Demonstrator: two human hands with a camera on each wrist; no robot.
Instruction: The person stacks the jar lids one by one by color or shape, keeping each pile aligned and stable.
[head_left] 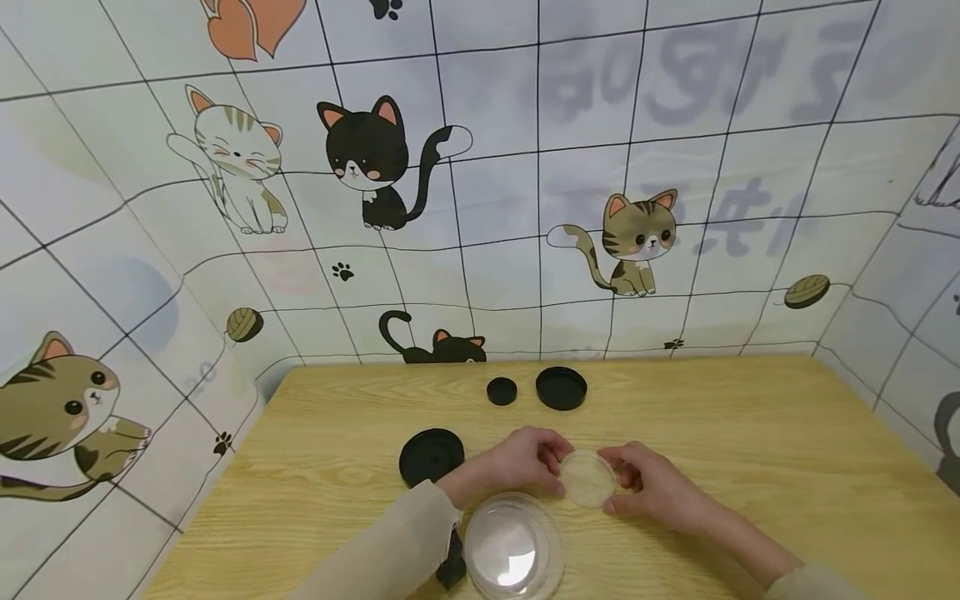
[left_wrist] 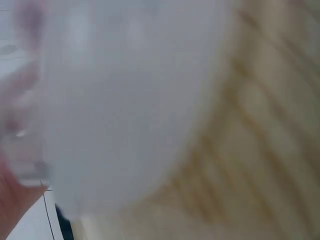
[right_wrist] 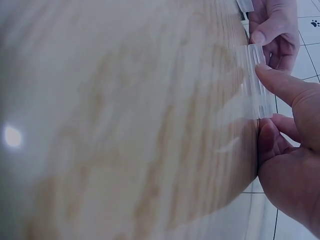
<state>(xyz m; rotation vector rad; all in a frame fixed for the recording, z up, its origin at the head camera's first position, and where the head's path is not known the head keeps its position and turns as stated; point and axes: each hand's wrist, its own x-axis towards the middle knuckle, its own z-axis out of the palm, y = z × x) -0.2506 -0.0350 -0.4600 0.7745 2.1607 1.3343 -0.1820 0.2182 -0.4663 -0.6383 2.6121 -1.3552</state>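
Observation:
A small clear round plastic dish (head_left: 587, 479) is held just in front of me by both hands. My left hand (head_left: 525, 460) grips its left edge, thumb near and fingers at the far side. On the opposite edge, my right hand (head_left: 654, 490) pinches it between thumb and fingers. The right wrist view gives a side look at the dish (right_wrist: 256, 82), with ridges around its clear wall and the right thumb on it. Much of the left wrist view is filled by a blurred pale round shape (left_wrist: 130, 110), with the left hand at the left margin.
Larger clear round dishes (head_left: 510, 542) sit beside the left forearm. Near the left wrist lies a black round lid (head_left: 431, 457), with a small dark piece (head_left: 452, 567) by the sleeve. Two black round lids (head_left: 561, 388), one small, lie toward the back of the wooden table (head_left: 750, 433).

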